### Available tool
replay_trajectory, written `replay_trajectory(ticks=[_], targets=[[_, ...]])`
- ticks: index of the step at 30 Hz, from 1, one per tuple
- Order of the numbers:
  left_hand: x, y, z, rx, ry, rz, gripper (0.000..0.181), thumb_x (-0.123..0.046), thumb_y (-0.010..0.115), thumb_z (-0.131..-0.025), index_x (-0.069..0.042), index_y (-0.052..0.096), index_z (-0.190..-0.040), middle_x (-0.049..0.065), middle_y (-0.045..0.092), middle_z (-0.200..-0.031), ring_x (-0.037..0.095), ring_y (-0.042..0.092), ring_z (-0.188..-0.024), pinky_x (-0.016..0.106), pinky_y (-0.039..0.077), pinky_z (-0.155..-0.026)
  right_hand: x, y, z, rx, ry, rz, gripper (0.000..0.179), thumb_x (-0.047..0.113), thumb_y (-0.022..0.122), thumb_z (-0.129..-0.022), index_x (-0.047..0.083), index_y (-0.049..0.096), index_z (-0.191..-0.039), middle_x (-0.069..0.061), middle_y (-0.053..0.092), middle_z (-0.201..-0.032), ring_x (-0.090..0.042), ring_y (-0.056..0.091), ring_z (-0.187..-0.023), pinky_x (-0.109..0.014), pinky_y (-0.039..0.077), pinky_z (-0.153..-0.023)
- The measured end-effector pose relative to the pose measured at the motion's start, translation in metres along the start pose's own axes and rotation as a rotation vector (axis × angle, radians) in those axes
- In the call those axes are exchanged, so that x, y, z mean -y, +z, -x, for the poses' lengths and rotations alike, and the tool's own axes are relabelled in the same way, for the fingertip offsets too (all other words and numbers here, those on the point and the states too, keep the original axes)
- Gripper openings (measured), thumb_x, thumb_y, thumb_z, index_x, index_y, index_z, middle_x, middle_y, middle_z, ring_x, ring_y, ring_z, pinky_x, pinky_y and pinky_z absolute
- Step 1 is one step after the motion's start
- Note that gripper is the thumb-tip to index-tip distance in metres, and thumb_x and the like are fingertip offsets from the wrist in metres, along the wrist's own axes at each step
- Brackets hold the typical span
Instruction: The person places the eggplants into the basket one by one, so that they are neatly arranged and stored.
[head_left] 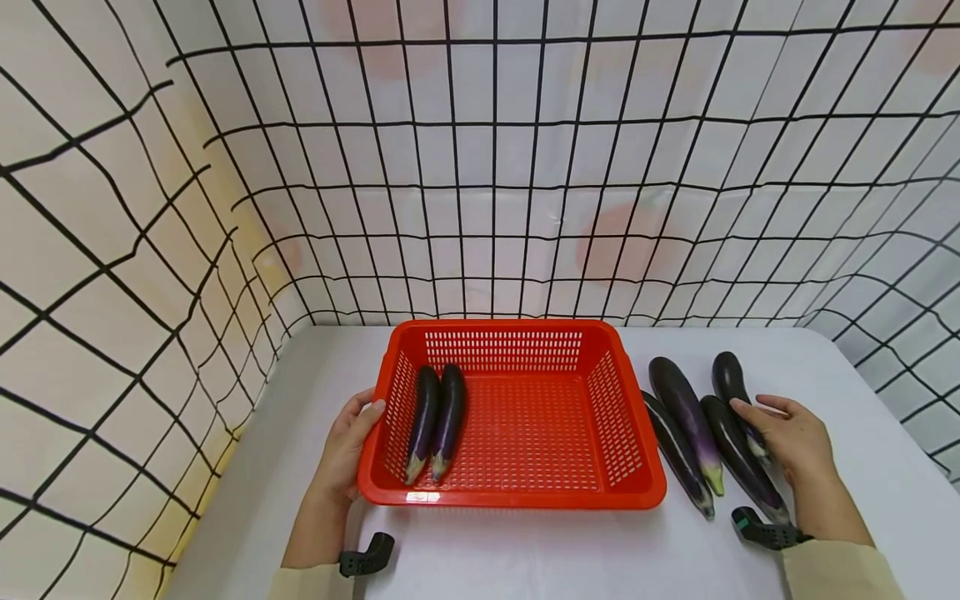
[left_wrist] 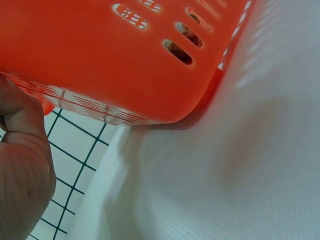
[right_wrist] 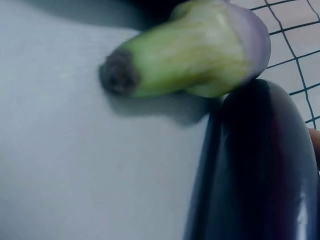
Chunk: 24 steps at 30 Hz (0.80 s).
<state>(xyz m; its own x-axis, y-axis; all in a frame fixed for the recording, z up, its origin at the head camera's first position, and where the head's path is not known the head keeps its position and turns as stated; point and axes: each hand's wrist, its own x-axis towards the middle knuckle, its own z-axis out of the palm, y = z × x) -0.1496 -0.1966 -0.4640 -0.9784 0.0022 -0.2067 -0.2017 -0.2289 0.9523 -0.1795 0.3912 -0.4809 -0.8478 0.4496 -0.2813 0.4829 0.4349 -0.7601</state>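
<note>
My left hand [head_left: 348, 442] grips the left side of a red plastic basket [head_left: 510, 498], its thumb over the rim. Inside the basket, two dark eggplants, one [head_left: 423, 417] beside the other [head_left: 450, 417], lie along the left wall with stems toward me. My right hand [head_left: 795, 437] is over the farthest-right eggplant [head_left: 727, 375], its thumb across it and its fingers extended on the right. Just left of that hand lies another dark eggplant [head_left: 738, 454]. The right wrist view shows a green-stemmed purple eggplant [right_wrist: 240, 45] close up.
Right of the basket lie the long purple eggplant [head_left: 678, 408] and a slim dark one [head_left: 678, 454]. Black wire mesh [head_left: 495, 125] over white cloth stands behind and at both sides of the white table [head_left: 570, 554].
</note>
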Motion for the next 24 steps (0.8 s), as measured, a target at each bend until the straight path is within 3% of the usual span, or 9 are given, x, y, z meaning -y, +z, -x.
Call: replay_trajectory(ticks=[9, 13, 18, 24], targets=[[-0.0002, 0.0004, -0.0008, 0.006, -0.007, 0.020, 0.041, -0.032, 0.056, -0.105, -0.018, 0.043, -0.141, 0.011, 0.064, -0.128, 0.026, 0.074, -0.106, 0.046, 0.062, -0.087, 0.0036, -0.0026, -0.0032, -0.022, 0.017, 0.081, 0.091, 0.065, 0.057, -0.094, -0.003, 0.040, -0.151, -0.032, 0.048, -0.143, -0.030, 0.054, -0.105, -0.024, 0.044, -0.062], [-0.0007, 0.0011, -0.0005, 0.000, -0.007, 0.015, 0.041, -0.033, 0.056, -0.105, -0.018, 0.044, -0.141, 0.011, 0.065, -0.128, 0.026, 0.074, -0.106, 0.046, 0.062, -0.087, 0.0036, -0.0052, -0.0023, -0.032, 0.015, 0.093, 0.086, 0.065, 0.048, -0.097, -0.004, 0.046, -0.147, -0.032, 0.053, -0.134, -0.032, 0.053, -0.102, -0.027, 0.047, -0.058], [-0.0009, 0.0012, -0.0001, -0.014, -0.011, 0.004, 0.042, -0.033, 0.057, -0.104, -0.018, 0.044, -0.141, 0.012, 0.065, -0.129, 0.026, 0.075, -0.106, 0.046, 0.062, -0.087, 0.0034, -0.0089, -0.0023, -0.005, 0.016, 0.092, 0.084, 0.064, 0.050, -0.097, -0.006, 0.049, -0.144, -0.021, 0.063, -0.116, -0.021, 0.055, -0.092, -0.025, 0.049, -0.058], [-0.0005, 0.0008, 0.0001, -0.022, -0.009, 0.001, 0.042, -0.033, 0.057, -0.104, -0.018, 0.044, -0.141, 0.011, 0.064, -0.128, 0.026, 0.074, -0.106, 0.046, 0.062, -0.087, 0.0039, -0.0103, -0.0064, 0.039, 0.056, 0.089, 0.088, 0.065, 0.052, -0.095, -0.006, 0.046, -0.147, -0.028, 0.059, -0.128, -0.030, 0.058, -0.105, -0.033, 0.050, -0.073]])
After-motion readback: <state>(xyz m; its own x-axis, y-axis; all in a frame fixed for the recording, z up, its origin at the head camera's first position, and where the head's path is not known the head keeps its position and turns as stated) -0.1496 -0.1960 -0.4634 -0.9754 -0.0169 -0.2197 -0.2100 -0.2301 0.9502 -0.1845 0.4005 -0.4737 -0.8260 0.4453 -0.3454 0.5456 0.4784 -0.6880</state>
